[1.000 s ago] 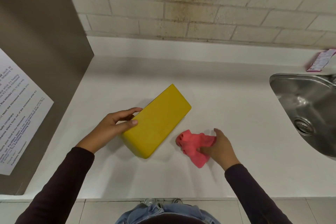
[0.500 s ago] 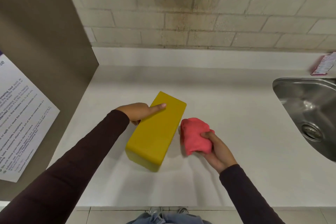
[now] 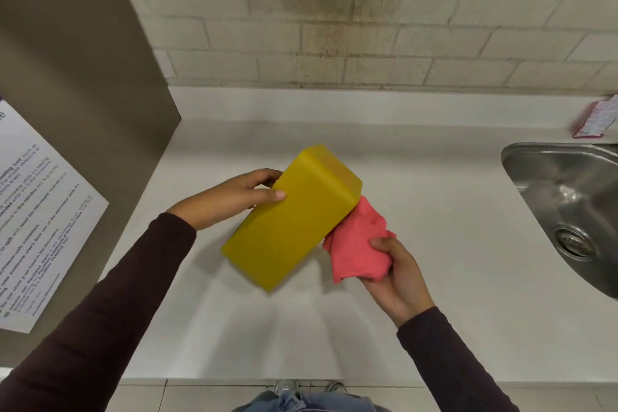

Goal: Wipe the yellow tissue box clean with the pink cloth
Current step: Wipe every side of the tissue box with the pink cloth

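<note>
Head view: pink cloth seemingly touches yellow tissue box.

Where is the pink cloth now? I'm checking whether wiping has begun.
In the head view the pink cloth is bunched in the right hand, right of centre, pressed against the right side of the yellow tissue box.

Your left hand grips the yellow tissue box, thumb on its upper face. Your right hand, palm up, clutches the bunched pink cloth. Both sleeves dark.
</note>
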{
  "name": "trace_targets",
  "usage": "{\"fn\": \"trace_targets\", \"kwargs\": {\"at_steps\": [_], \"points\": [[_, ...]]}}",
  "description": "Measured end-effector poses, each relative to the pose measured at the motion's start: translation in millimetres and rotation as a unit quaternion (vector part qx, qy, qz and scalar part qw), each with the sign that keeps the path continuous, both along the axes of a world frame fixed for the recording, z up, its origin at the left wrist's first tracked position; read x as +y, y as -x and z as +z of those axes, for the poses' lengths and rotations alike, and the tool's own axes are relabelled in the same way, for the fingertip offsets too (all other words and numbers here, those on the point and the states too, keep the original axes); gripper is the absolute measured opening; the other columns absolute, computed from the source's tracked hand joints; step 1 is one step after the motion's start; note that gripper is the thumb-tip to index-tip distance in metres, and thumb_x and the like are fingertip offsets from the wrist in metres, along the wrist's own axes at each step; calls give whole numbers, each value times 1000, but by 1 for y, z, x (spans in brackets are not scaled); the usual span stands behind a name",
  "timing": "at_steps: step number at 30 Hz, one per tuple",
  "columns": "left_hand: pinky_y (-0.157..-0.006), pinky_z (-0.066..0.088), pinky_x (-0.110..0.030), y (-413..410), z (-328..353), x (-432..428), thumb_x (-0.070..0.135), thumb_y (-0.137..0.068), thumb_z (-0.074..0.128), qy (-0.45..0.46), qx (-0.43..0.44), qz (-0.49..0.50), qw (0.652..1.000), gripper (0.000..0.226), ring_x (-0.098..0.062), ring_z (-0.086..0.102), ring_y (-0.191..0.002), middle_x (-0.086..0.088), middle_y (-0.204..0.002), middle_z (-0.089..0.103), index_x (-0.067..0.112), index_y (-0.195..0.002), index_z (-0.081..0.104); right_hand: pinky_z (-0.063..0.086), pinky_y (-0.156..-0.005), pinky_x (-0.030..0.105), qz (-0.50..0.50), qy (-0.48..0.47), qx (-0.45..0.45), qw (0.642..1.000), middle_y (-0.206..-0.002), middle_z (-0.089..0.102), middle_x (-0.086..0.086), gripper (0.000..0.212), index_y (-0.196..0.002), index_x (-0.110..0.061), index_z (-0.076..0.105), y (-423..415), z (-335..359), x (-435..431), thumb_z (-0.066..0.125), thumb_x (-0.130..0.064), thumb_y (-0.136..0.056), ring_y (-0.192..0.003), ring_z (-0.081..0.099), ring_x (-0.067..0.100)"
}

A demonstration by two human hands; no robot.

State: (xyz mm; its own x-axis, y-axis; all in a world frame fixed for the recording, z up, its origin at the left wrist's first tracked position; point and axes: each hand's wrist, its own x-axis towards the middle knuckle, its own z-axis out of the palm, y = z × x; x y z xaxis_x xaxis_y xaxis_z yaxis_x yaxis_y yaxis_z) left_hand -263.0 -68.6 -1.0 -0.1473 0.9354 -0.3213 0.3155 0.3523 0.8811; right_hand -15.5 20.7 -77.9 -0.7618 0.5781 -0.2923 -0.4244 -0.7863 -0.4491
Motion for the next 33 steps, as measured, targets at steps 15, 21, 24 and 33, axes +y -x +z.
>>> {"fn": "trace_targets", "kwargs": {"at_steps": [15,21,24,33], "points": [[-81,47,-24,-43,-27,-47,64,-76,47,-186,-57,324,926,46,-5,64,-84,10,-85,71,25,-85,68,40,-96,59,11,-152,-184,971,-129,50,33,48,-125,5,46,-16,19,-20,56,4,-79,-117,50,48],[-84,47,-29,-43,-30,-44,57,-70,55,-206,-83,304,926,44,-11,63,-89,3,-91,70,21,-90,70,53,-69,32,-165,-359,-282,874,-105,67,13,25,-100,-15,62,-4,59,10,62,1,-82,-92,64,26],[-84,46,-32,-45,-28,-42,58,-69,53,-201,-77,270,939,48,-12,62,-89,-1,-93,69,19,-92,69,52,-70,21,-131,-460,-275,834,-100,67,-4,34,-102,-23,64,23,76,16,65,-6,-73,-89,64,6],[-79,42,-29,-42,-29,-39,47,-79,51,-198,-63,243,948,47,-13,57,-84,-3,-89,62,5,-96,62,33,-110,33,-31,-665,-247,704,-132,54,-1,30,-125,-15,61,56,77,1,51,-13,-96,-129,42,7]]}}
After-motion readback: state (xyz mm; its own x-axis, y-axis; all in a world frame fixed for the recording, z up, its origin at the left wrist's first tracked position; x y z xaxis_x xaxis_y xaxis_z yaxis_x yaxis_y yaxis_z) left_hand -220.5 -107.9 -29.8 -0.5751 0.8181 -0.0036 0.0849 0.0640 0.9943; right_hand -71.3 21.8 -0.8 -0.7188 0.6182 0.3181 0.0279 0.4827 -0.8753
